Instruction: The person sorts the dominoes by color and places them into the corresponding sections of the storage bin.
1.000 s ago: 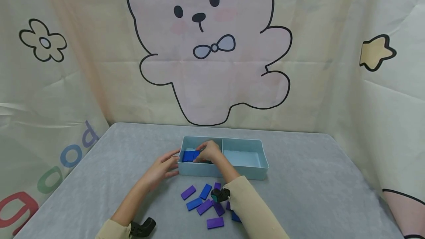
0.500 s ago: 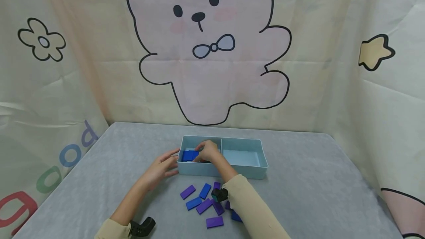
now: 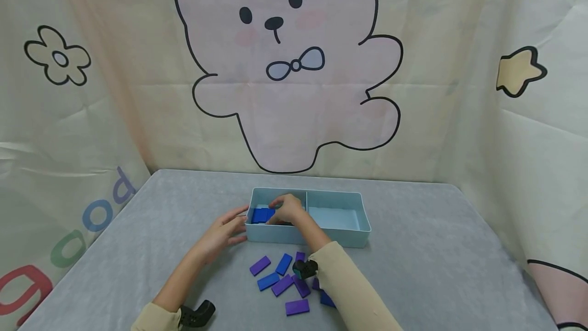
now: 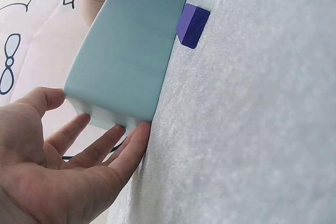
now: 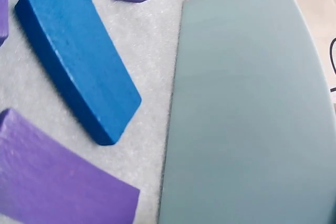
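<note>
A light blue two-compartment box [image 3: 337, 239] stands on the table. Against its left end rest the fingertips of my left hand [image 3: 222, 234], fingers spread and fairly straight, thumb up at the rim in the left wrist view. Inside the left compartment, my right hand [image 3: 290, 210] reaches down with thumb and fingers bent around the right side of some flat blue blocks [image 3: 260, 215]. The palm hides what lies under it, and I cannot tell whether a block is pinched there. The right wrist view shows only the box's front wall [image 5: 247, 103], with left fingertips beyond.
Several loose blocks lie in front of the box, among them a purple block [image 3: 297, 307] and a blue block [image 3: 268, 282]. My right sleeve [image 3: 351, 290] passes over some of them. A divider splits the box; the right compartment [image 3: 337, 218] shows its bare floor. Printed curtain [image 3: 294, 132] hangs behind.
Almost nothing differs. Both hands keep their places at the box, and the blocks lie as before; the head view has shifted very slightly.
</note>
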Available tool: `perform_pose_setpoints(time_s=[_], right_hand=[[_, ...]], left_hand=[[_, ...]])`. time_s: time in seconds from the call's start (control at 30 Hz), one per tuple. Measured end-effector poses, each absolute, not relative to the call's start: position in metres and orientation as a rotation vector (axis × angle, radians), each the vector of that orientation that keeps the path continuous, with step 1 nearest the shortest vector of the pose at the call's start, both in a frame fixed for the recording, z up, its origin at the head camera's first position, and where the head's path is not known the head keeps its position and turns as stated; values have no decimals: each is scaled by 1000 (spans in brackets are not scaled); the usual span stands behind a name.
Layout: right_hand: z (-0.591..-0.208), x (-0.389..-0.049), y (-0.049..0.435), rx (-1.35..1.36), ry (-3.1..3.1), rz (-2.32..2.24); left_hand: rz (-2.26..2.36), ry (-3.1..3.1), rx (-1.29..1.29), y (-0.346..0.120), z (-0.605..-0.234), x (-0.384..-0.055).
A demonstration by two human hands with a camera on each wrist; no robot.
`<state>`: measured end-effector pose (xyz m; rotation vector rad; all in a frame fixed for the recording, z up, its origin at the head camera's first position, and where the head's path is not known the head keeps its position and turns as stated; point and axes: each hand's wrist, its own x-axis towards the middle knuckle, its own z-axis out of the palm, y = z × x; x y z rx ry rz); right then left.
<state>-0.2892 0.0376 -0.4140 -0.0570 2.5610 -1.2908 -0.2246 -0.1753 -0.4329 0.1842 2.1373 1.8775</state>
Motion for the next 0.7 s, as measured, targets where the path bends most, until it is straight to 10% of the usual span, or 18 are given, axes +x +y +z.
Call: perform_pose_setpoints(time_s=[0.7], right_hand=[[-398,-287,46,-93,2444,-1350]], left_hand=[[1881,2137,181,-176,-434,-226]])
